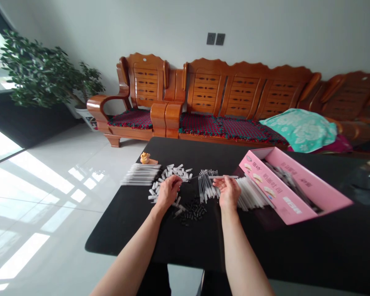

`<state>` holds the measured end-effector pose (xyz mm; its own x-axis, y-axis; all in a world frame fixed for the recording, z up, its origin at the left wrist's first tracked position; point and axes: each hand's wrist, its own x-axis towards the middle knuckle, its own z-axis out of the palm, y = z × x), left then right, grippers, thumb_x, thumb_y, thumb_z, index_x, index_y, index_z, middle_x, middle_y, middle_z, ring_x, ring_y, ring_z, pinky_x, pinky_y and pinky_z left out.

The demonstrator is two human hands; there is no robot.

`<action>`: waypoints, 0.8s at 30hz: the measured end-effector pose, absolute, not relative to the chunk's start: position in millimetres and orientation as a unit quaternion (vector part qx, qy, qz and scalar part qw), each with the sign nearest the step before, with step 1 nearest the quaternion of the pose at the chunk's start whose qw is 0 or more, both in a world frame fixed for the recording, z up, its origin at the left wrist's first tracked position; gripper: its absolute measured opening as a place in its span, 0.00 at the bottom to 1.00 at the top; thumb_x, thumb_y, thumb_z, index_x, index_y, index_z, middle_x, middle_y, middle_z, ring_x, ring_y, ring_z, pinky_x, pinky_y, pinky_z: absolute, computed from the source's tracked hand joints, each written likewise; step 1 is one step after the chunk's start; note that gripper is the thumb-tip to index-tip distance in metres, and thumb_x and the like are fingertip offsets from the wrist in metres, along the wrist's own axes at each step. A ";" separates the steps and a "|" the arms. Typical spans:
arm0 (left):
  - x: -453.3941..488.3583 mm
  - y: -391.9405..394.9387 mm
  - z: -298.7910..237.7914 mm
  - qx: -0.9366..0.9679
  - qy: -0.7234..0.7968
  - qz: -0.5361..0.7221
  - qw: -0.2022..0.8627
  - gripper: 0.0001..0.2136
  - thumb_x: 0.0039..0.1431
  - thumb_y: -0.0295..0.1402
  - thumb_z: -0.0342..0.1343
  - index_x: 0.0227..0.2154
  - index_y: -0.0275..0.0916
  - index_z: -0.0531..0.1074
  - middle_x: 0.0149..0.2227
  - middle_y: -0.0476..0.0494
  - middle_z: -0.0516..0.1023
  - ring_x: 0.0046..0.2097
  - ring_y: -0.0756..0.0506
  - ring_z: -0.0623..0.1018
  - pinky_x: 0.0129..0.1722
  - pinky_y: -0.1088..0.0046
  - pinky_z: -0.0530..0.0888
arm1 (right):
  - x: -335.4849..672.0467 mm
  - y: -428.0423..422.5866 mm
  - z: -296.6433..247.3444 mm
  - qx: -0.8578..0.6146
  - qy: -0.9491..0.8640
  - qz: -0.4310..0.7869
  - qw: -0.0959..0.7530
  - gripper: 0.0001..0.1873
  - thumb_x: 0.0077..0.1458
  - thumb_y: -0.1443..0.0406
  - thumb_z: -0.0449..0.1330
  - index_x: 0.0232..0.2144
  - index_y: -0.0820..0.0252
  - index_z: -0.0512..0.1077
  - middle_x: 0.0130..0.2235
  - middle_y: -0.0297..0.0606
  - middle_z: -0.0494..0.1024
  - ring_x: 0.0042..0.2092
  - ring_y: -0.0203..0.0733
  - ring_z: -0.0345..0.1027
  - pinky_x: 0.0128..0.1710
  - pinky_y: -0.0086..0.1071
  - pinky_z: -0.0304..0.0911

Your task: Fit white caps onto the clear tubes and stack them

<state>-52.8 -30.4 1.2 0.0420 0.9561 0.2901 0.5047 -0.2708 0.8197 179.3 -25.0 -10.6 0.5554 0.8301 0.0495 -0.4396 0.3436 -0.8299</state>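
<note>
My left hand (169,192) is closed in a pinch over the pile of white pen caps (176,170). A thin dark-tipped stick, seemingly a pen refill (191,178), sticks out from its fingers to the right. My right hand (230,193) is closed on a white pen barrel (223,177), held nearly level by thumb and fingers. Between the hands lie clear pen refills (207,187) with metallic tips. Small black plugs (195,211) are heaped closer to me. White barrels (249,193) lie beside my right hand.
Several white pens (142,174) lie in a row at the left of the black table (179,250), with a small yellowish figurine (145,158) behind them. A pink open box (277,189) with grey things inside stands at the right. Wooden sofas (209,88) line the wall.
</note>
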 end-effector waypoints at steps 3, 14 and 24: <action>-49.6 -32.3 2.4 0.689 0.525 0.419 0.271 0.06 0.59 0.32 0.51 0.32 0.39 0.73 0.23 0.52 0.74 0.25 0.51 0.74 0.29 0.78 0.67 | 181.5 -24.8 -11.1 -0.395 -0.244 0.404 0.788 0.14 0.47 0.59 0.66 0.31 0.61 0.68 0.22 0.35 0.79 0.25 0.43 0.77 0.24 0.32 0.74; -47.8 -33.8 3.9 0.708 0.513 0.405 0.268 0.08 0.60 0.31 0.50 0.32 0.38 0.73 0.24 0.52 0.74 0.27 0.52 0.74 0.31 0.78 0.68 | 179.1 -26.1 -10.1 -0.401 -0.255 0.413 0.777 0.12 0.47 0.60 0.65 0.30 0.62 0.68 0.22 0.36 0.79 0.24 0.43 0.76 0.22 0.32 0.73; -38.5 -31.1 -7.1 0.615 0.399 0.437 0.521 0.13 0.53 0.40 0.60 0.35 0.34 0.72 0.23 0.50 0.73 0.22 0.52 0.72 0.23 0.79 0.69 | 167.2 -29.0 -8.8 -0.408 -0.294 0.491 0.711 0.13 0.45 0.60 0.67 0.29 0.62 0.69 0.21 0.37 0.79 0.22 0.43 0.76 0.19 0.31 0.72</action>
<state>-38.5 -31.1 -7.1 0.2997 0.9461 0.1224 0.0356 -0.1393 0.9896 167.2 -29.0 -8.8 0.3448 0.9385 0.0180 -0.4580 0.1849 -0.8695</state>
